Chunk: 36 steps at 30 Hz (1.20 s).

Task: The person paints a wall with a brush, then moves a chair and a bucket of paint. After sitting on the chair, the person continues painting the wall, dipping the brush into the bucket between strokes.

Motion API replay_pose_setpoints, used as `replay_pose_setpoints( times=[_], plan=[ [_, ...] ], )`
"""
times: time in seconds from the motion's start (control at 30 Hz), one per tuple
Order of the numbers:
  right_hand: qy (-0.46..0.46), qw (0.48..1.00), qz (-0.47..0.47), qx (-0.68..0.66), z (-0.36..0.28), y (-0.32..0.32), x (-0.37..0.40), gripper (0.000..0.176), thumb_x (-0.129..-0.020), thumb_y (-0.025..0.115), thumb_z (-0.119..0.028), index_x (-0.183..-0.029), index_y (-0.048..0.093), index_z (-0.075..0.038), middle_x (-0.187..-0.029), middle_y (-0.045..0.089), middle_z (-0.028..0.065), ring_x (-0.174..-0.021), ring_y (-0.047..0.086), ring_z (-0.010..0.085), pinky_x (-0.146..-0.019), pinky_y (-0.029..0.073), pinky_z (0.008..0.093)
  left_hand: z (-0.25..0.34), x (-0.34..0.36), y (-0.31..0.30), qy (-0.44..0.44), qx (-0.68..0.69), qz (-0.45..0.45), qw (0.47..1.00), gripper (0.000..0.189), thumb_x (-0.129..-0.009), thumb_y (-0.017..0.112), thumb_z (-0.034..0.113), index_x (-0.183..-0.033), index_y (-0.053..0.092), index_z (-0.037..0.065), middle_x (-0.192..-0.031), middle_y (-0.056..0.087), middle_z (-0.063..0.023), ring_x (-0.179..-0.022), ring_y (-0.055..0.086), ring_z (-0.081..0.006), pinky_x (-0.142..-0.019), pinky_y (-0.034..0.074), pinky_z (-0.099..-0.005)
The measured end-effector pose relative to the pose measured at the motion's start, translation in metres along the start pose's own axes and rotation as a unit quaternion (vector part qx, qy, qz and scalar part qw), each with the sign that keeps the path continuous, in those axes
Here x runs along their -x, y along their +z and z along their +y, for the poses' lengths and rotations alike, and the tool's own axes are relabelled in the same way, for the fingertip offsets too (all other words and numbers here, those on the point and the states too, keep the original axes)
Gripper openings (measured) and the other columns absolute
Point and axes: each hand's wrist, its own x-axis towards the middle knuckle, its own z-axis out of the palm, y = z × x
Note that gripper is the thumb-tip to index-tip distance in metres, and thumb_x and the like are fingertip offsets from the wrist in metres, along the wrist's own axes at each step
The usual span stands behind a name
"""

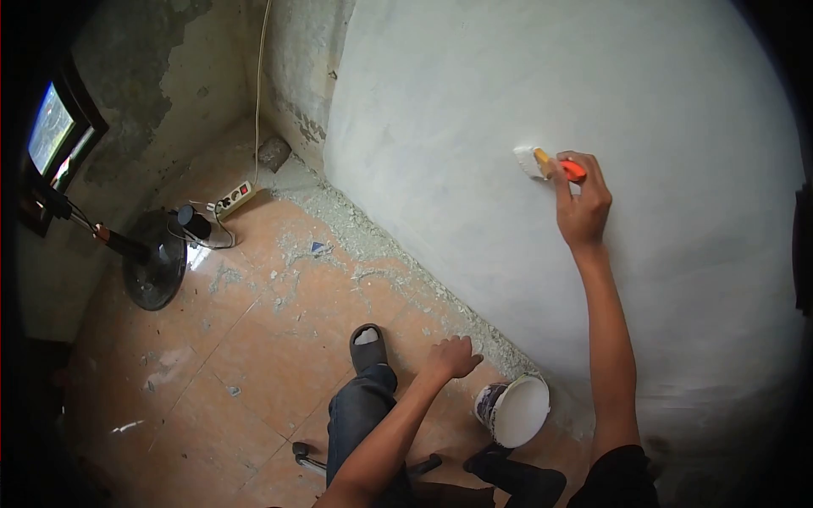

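Note:
Pinched in my right hand (584, 203) is a paintbrush (542, 162) with an orange handle and a yellow band. Its bristles are coated white and rest against the white-painted wall (474, 93). Low over the floor, my left hand (456, 357) hangs with its fingers curled in, and no object shows in it. Just right of that hand, a round bucket (521, 411) with a pale, whitish inside stands by the foot of the wall.
Crumbled debris (373, 233) lines the wall's base and scatters over the tiled floor (254, 372). A power strip (235, 199) with a cable, a dark round stand base (155, 262) and a stone (273, 154) are at the left. My slippered foot (367, 345) is near my left hand.

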Motion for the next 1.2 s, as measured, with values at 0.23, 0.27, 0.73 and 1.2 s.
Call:
replay_pose_setpoints(
  times=[0.23,0.27,0.73,1.2],
  plan=[
    [-0.217,0.959,0.047,0.174,-0.020,-0.022,0.005,0.014,-0.073,0.065,-0.003,-0.086,0.060,-0.003,-0.082,0.056,0.0091,-0.074,0.059,0.0215,-0.066,0.054,0.0299,0.005,0.004,-0.008,-0.008,-0.006,-0.051,0.999,0.048,-0.082,0.050,0.042,-0.105,0.052,0.000,-0.111,0.052,-0.0217,-0.105,0.049,-0.0378,-0.088,0.040,-0.0462],
    [-0.235,0.951,0.000,0.203,-0.019,-0.017,0.016,0.014,-0.072,0.064,-0.002,-0.086,0.062,-0.004,-0.086,0.055,0.0093,-0.080,0.058,0.0217,-0.070,0.054,0.0302,0.006,0.004,-0.009,-0.007,-0.002,-0.051,0.999,0.048,-0.082,0.050,0.042,-0.105,0.052,0.000,-0.110,0.052,-0.0216,-0.105,0.049,-0.0379,-0.087,0.040,-0.0461],
    [0.019,0.975,-0.196,-0.104,-0.016,0.056,0.123,0.012,-0.075,0.063,-0.007,-0.084,0.055,-0.005,-0.079,0.052,0.0055,-0.075,0.057,0.0218,-0.062,0.049,0.0315,0.008,-0.006,0.001,0.004,0.019,-0.046,0.999,0.047,-0.082,0.050,0.039,-0.107,0.048,-0.001,-0.111,0.052,-0.0217,-0.106,0.049,-0.0380,-0.088,0.039,-0.0470],
    [-0.214,0.950,-0.010,0.226,-0.008,-0.060,0.045,0.018,-0.069,0.069,-0.003,-0.085,0.059,-0.005,-0.085,0.056,0.0085,-0.083,0.058,0.0231,-0.071,0.054,0.0292,0.012,-0.004,0.005,0.011,-0.023,-0.015,1.000,0.046,-0.081,0.050,0.039,-0.101,0.049,-0.002,-0.107,0.054,-0.0218,-0.100,0.051,-0.0374,-0.086,0.040,-0.0448]
  ],
)
